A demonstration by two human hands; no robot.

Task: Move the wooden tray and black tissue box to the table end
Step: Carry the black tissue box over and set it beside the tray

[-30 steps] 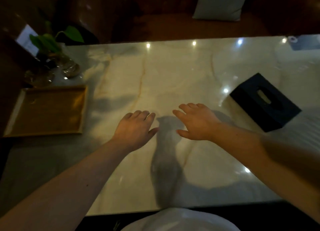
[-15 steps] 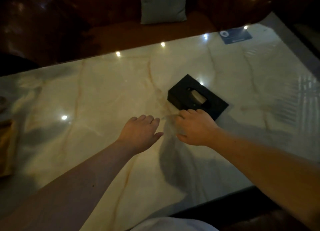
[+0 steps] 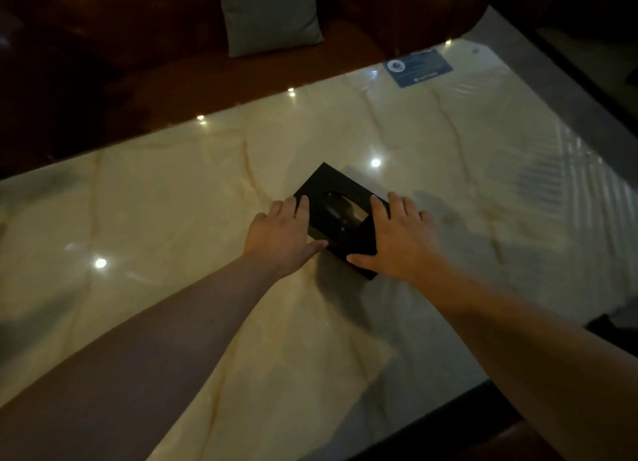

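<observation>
a: head view, the only one. where's your black tissue box [image 3: 340, 215]?

b: on the marble table [image 3: 172, 219], between your two hands. left hand [image 3: 279, 234] sits at its left end, right hand [image 3: 397, 239] at its right and near side.

a: hand state?

b: both spread flat, fingers apart, not curled round anything. left fingers [image 3: 299, 203] lie on or at the box's left top edge, thumb pointing along the near side. right fingers [image 3: 378, 208] lie over the right part of the top, thumb at the near corner. contact looks likely, a real squeeze i can't confirm. call it bracketing, not lifting.

a: long axis?

b: runs diagonally, from far-left of your hands to near-right. so the left hand is at the far end and the right hand at the near end. the oval slot faces up between them.

a: which hand is nearer?

b: both on it. the right covers more of the box.

a: tray?

b: wooden tray not in this view, can't place it.

a: other stuff?

b: blue card [image 3: 417, 68] well beyond your right hand near the far table corner, grey cushion [image 3: 272, 12] past the far edge.

a: next, my guess: press in from both ends, then carry or slide it.
</observation>
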